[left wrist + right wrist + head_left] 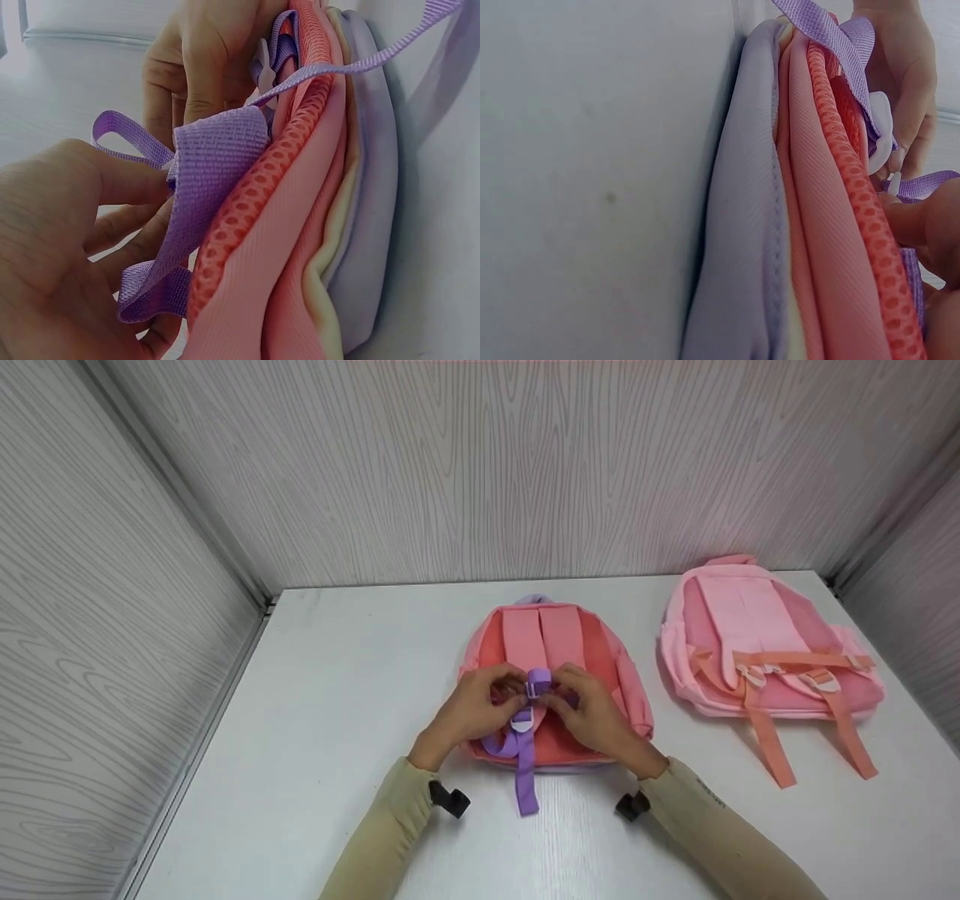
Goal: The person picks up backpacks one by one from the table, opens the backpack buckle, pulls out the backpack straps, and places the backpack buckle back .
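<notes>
A coral-pink backpack lies back-side up on the table. Over its lower middle, both hands meet at a purple webbing strap with a small white buckle. From the left side, my left hand pinches the strap near that buckle between thumb and fingers. My right hand pinches it from the other side. Below them sits a second white buckle, and a loose purple strap end hangs past the bag's bottom edge. In the left wrist view, the purple webbing loops beside the left fingers.
To the right lies a light-pink backpack, its orange straps trailing onto the white table. Grey wood-patterned panels enclose the back and sides.
</notes>
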{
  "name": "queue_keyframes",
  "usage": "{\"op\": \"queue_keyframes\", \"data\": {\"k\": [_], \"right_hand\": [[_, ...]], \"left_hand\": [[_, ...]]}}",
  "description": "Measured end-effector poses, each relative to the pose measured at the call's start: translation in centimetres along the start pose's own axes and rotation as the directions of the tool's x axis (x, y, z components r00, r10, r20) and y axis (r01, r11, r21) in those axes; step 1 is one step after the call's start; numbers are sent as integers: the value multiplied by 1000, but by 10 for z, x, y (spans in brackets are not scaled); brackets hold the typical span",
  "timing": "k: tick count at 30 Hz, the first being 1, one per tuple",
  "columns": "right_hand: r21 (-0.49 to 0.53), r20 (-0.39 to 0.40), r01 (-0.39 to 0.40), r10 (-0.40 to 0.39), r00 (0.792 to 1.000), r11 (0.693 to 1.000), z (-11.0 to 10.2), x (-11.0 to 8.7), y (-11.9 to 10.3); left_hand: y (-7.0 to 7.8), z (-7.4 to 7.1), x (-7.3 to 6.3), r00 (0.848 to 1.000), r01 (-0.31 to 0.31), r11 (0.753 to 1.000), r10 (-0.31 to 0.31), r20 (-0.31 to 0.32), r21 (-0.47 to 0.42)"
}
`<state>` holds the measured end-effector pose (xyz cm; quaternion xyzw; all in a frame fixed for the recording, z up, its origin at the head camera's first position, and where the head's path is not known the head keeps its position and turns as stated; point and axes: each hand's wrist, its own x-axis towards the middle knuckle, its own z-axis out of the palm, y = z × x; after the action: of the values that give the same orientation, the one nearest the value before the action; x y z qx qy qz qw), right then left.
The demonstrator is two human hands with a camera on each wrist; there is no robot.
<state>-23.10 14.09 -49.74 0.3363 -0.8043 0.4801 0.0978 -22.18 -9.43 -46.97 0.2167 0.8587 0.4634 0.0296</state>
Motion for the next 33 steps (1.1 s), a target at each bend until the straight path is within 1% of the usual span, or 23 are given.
{"op": "queue_keyframes", "data": {"k": [3, 6, 10, 14, 18, 23, 25, 28, 33], "right_hand": [[-9, -8, 6, -6, 1000, 1000, 1, 0, 0], [-26, -3, -1, 1, 1000, 1000, 1, 0, -1], [-37, 10, -17, 17, 1000, 999, 1, -1, -2], [-31, 16, -26, 26, 1000, 999, 0, -1, -3], [-24, 31, -38, 39, 999, 999, -2, 1, -5], [-16, 75, -85, 86, 994, 996, -6, 2, -8], [-9, 82, -92, 92, 992, 996, -9, 3, -10], [-4, 76, -76, 76, 994, 997, -15, 6, -14], [-8, 68, -14, 15, 998, 1000, -24, 14, -24]], "left_hand": [[0, 0, 0, 1000, -22, 1000, 22, 0, 0], [0, 2, 0, 1000, -28, 1000, 28, -7, 7], [0, 5, 0, 999, -16, 1000, 16, -29, 19], [-1, 6, 0, 999, -24, 1000, 25, -49, 20], [-1, 7, 0, 998, -21, 1000, 22, -57, 17], [-1, 8, -1, 998, -5, 1000, 6, -62, 14], [0, 8, -1, 998, -4, 1000, 5, -63, 16], [2, 8, -1, 998, 0, 1000, 1, -65, 17], [1, 7, -1, 998, 3, 1000, -2, -65, 14]]}}
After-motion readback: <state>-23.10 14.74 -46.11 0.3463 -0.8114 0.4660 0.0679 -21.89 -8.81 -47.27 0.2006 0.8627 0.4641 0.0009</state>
